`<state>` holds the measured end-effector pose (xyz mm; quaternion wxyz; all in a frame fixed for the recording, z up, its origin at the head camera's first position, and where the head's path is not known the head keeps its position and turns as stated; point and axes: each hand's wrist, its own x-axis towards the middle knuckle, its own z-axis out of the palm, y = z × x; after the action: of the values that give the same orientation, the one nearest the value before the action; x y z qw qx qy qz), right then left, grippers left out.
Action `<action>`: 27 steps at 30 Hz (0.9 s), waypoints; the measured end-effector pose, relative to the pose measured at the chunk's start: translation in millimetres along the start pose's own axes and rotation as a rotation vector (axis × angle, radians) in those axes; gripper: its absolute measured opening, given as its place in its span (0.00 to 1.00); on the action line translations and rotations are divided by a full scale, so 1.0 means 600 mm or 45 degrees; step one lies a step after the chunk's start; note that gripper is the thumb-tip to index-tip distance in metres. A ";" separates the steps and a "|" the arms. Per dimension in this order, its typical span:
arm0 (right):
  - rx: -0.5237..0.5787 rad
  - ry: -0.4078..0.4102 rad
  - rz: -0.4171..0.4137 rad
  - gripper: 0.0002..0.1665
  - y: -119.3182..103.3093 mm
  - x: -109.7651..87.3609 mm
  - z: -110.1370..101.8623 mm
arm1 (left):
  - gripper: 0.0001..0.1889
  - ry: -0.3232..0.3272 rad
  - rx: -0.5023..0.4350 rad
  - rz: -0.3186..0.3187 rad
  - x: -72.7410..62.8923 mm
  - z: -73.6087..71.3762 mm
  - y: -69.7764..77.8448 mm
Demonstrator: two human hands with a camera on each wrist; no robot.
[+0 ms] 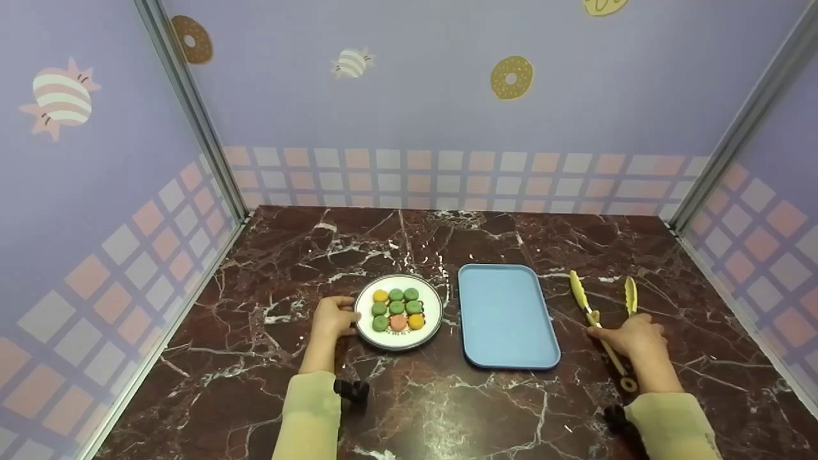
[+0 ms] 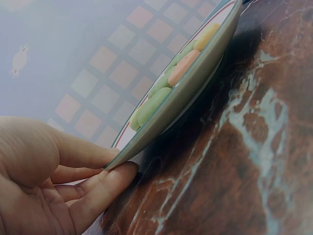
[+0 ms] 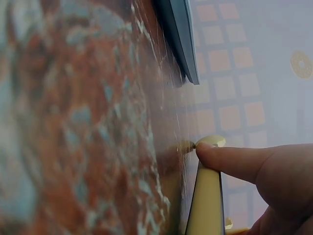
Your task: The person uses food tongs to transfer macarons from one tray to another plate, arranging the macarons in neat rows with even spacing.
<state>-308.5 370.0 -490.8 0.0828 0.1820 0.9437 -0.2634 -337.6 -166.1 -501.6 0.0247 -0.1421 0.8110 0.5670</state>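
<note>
A round white plate (image 1: pixel 431 313) with a dark rim stands left of centre. On it, several small round sweets (image 1: pixel 397 308) sit in rows: mostly green, with two orange and one pink. My left hand (image 1: pixel 332 317) pinches the plate's left rim, thumb above and fingers below in the left wrist view. At the right lies a pair of yellow tongs (image 1: pixel 579 292), its two arms spread apart. My right hand (image 1: pixel 632 337) grips the tongs across both arms, the thumb (image 3: pixel 208 155) pressing on the near arm. Its other fingers are partly hidden.
A light blue rectangular tray (image 1: pixel 508 316) lies between the plate and the tongs. All of it rests on a dark red marbled table (image 1: pixel 447 409). Purple patterned panels (image 1: pixel 422 108) stand at the back and both sides.
</note>
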 end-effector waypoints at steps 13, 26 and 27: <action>-0.007 -0.008 -0.027 0.78 0.002 -0.005 -0.004 | 0.25 -0.013 0.000 0.009 -0.001 -0.001 0.002; 0.053 0.064 -0.035 0.78 -0.039 -0.010 -0.041 | 0.25 -0.069 0.106 0.003 0.000 -0.022 0.014; 0.068 0.094 -0.047 0.77 -0.048 -0.009 -0.044 | 0.25 -0.053 0.148 0.002 0.000 -0.024 0.016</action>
<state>-316.1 359.2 -453.9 0.0381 0.1763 0.9419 -0.2833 -338.7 -176.4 -487.5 0.0493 -0.1279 0.8419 0.5219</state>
